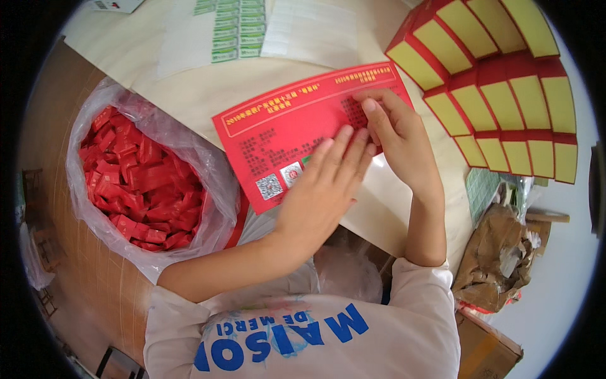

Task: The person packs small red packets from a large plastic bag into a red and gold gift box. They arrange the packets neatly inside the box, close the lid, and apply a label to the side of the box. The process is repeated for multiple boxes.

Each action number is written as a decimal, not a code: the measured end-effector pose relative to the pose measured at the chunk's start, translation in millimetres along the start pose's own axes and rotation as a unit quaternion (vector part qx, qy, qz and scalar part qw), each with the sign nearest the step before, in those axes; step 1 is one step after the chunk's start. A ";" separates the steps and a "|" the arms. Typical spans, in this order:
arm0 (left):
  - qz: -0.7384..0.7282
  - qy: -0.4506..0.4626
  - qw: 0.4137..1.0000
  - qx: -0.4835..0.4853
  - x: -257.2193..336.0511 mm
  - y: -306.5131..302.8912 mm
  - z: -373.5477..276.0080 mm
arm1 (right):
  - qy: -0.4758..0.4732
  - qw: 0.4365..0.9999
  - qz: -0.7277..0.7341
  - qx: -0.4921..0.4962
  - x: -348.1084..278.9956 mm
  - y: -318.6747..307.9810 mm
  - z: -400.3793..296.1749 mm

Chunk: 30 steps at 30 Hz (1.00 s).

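Observation:
A red printed card or flattened sleeve [265,137] lies aslant on the cream-covered table [189,109], with gold and dark writing and two printed codes. My left hand [324,180] rests palm down over its lower edge, fingers outstretched and slightly blurred. A bit of a green patch [307,160] shows beside those fingers. My right hand [400,135] is over the card's right part, thumb and forefinger apart, its other fingers curled near my left fingertips; nothing is visible between thumb and forefinger. The surface under the curled fingers is hidden.
Left of the table stands a clear plastic bag [215,189] of small red packets [142,175]. Red and yellow boxes [497,90] are stacked at the upper right. Green-printed labels [239,28] and white sheets [312,33] lie at the back. Brown paper [492,256] and a carton [487,346] are at lower right.

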State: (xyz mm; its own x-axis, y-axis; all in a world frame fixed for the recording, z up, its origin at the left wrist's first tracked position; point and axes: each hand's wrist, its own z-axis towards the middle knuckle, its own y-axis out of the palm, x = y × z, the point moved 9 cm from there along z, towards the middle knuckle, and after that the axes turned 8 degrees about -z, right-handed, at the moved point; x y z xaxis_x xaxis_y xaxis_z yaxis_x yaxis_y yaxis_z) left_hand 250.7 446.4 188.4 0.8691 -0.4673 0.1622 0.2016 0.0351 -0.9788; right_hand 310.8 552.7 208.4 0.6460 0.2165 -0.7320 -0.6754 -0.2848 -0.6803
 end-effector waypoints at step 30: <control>-0.423 -0.074 0.870 0.241 -171.7 -0.2 -41.0 | 0.045 0.830 0.420 0.366 -6.6 67.1 -182.2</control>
State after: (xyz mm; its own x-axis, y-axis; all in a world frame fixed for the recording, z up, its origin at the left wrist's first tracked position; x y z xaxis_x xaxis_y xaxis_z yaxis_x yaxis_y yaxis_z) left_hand 83.0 490.3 155.6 0.3588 -0.3887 0.8486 0.9328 0.1162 -0.3412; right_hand 326.0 362.0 174.5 -0.1591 0.1488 -0.9760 -0.9147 0.3498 0.2025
